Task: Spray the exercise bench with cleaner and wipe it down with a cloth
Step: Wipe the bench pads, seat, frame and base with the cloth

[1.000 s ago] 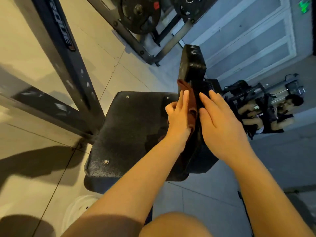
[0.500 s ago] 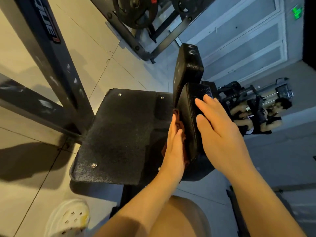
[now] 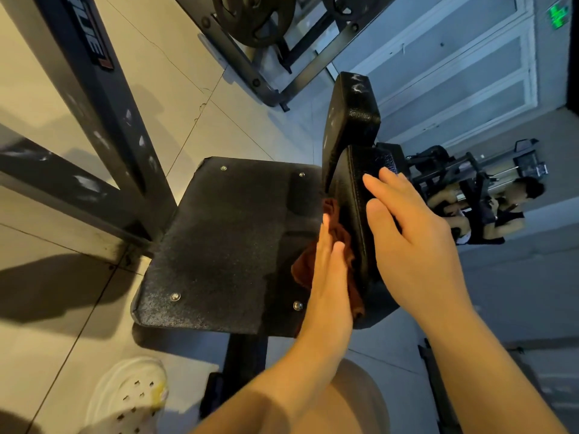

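A black padded bench (image 3: 351, 126) stands on edge at centre, its narrow side facing me, with a black textured base plate (image 3: 225, 242) to its left. My left hand (image 3: 329, 283) lies flat with straight fingers, pressing a reddish-brown cloth (image 3: 336, 230) against the left face of the pad. The cloth bunches above and below the hand. My right hand (image 3: 413, 245) rests flat on the pad's right side, fingers apart, holding nothing. No spray bottle is in view.
A dark steel rack upright (image 3: 103, 98) and its cross beam (image 3: 56, 180) rise at the left. Weight plates (image 3: 257, 17) hang on a rack at the top. A person (image 3: 501, 211) sits on a machine at the right. My white shoe (image 3: 128, 399) is on the tiled floor.
My left hand has slid the cloth down the pad's left face, from near its upper end to its lower half. My right hand has stayed on the right side.
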### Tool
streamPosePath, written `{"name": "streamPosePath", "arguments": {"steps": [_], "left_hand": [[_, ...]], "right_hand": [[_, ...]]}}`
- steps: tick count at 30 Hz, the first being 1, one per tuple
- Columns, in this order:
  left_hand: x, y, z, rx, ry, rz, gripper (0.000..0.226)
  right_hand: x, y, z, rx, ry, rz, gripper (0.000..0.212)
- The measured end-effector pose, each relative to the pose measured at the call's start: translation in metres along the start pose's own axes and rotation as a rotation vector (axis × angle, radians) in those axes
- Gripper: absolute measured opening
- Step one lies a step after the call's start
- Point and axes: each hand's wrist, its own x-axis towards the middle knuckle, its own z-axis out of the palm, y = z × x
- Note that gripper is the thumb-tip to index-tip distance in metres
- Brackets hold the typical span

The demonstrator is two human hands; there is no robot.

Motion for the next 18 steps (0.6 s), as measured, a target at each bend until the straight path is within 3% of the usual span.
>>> {"name": "streamPosePath", "arguments": {"steps": [2, 5, 8, 11, 15, 18], "left_hand": [[-0.008, -0.007, 0.002, -0.146, -0.02, -0.044, 0.093], [0.015, -0.003, 0.0, -0.264, -0.033, -0.028, 0.063], [0.062, 0.009, -0.006, -0.275, -0.083, -0.142, 0.052], [0.083, 0.013, -0.017, -0.202, -0.078, -0.239, 0.06], [0.057, -0.005, -0.014, -0.285, -0.045, -0.353, 0.064], [0.017, -0.019, -0.01, -0.283, -0.021, -0.215, 0.062]], "right_hand": [[-0.001, 0.001, -0.001, -0.001, -0.008, 0.0, 0.041], [-0.003, 0.002, 0.001, -0.011, -0.002, -0.015, 0.041], [0.0, 0.002, 0.003, -0.055, 0.032, -0.038, 0.04], [0.001, 0.003, 0.003, -0.058, 0.056, -0.026, 0.039], [0.0, 0.001, 0.005, -0.035, 0.076, -0.02, 0.038], [-0.002, 0.001, 0.005, -0.031, 0.075, -0.006, 0.039]]}}
